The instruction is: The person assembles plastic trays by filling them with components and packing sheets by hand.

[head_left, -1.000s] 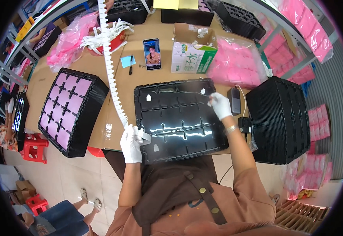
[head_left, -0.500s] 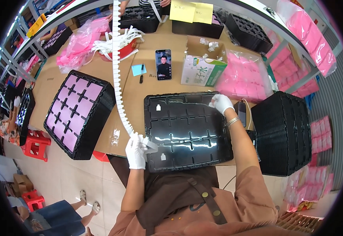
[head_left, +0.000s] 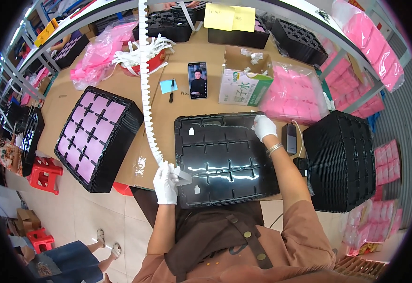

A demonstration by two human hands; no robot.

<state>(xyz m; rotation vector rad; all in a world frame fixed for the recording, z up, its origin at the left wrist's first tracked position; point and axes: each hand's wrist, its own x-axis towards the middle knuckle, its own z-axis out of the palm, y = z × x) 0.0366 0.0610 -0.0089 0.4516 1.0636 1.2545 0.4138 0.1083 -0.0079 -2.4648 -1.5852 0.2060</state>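
Note:
In front of me lies a black plastic tray with molded cross-shaped ridges and a shiny surface. Two small white stickers sit on its left side, one near the far corner and one near the close corner. My gloved left hand is closed on a long white strip of stickers, beside the tray's left edge. The strip runs up past the shelf bar, and its loose end curls over the tray. My gloved right hand is at the far right corner, fingers pinched on a small pale piece that looks like a sticker, mostly hidden.
Stacked black trays stand right and left, the left stack holding pink sheets. Beyond are a phone, a cardboard box, bagged pink pieces and a red bowl of white strips. A power bank lies right.
My right hand has shifted slightly down and left at the tray's far right corner. My left hand still holds the strip; the view has moved a little.

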